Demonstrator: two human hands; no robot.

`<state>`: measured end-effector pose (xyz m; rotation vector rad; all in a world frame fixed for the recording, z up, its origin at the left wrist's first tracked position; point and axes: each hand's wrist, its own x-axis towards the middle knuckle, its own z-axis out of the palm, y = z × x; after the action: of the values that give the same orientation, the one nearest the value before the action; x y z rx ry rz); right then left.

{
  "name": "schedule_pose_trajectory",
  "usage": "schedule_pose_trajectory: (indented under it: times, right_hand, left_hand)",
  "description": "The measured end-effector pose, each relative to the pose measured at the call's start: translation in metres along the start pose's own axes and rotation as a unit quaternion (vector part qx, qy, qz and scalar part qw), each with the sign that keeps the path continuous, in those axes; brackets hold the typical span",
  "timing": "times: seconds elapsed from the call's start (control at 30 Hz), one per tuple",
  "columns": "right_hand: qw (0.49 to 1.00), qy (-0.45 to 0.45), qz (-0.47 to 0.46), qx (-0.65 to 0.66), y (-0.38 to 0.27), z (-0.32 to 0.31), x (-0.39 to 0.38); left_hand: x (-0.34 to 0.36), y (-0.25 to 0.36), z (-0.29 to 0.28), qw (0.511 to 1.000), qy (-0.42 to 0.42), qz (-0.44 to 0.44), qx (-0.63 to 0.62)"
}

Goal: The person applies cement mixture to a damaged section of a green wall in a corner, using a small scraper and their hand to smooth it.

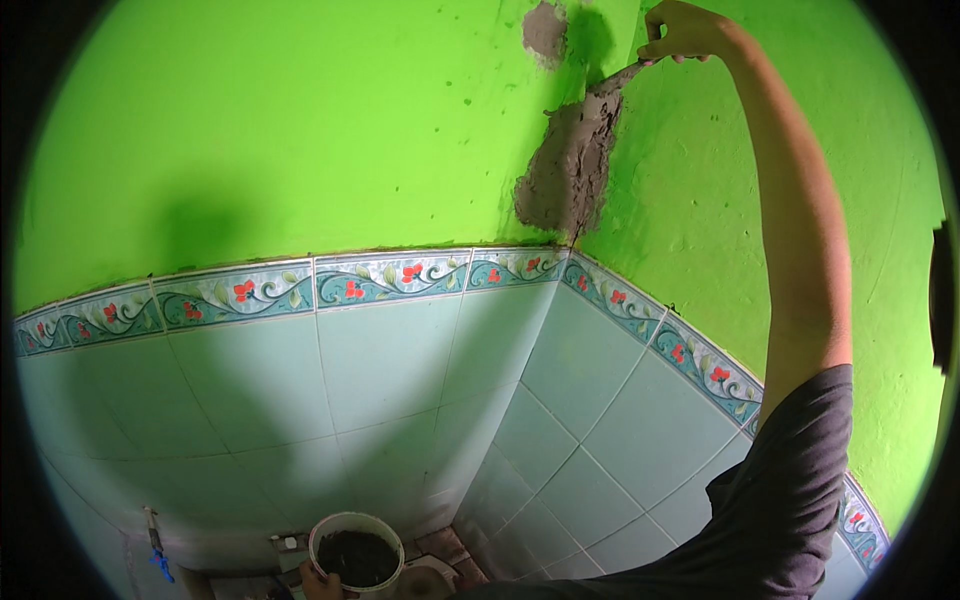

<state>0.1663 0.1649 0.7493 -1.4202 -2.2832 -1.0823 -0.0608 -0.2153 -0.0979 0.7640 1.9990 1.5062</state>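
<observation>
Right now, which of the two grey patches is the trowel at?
The lower, larger patch, in the corner: the trowel, held in the right hand, meets its top. The upper patch is smaller, roundish and apart from the trowel.

No lettering, label, brand, number or sign can be read anywhere in view.
</observation>
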Motion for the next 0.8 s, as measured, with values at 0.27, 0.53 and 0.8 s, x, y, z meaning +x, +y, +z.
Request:
schedule_pose_trajectory:
  times: [0.27, 0.53, 0.8]
  right_hand:
    - [0.998, -0.033, -0.023, 0.039, 0.008, 0.034, -0.003]
    - [0.997, -0.04, -0.042, 0.041, -0.01, 0.048, -0.011]
    - [0.96, -0.146, -0.202, 0.128, -0.071, 0.072, -0.075]
  left_hand:
    - [0.0, -0.011, 0.002, 0.999, 0.01, 0.013, 0.047]
    - [-0.006, 0.018, 0.004, 0.998, 0.041, -0.013, 0.035]
    - [-0.004, 0.045, 0.023, 0.996, 0.091, -0.016, 0.018]
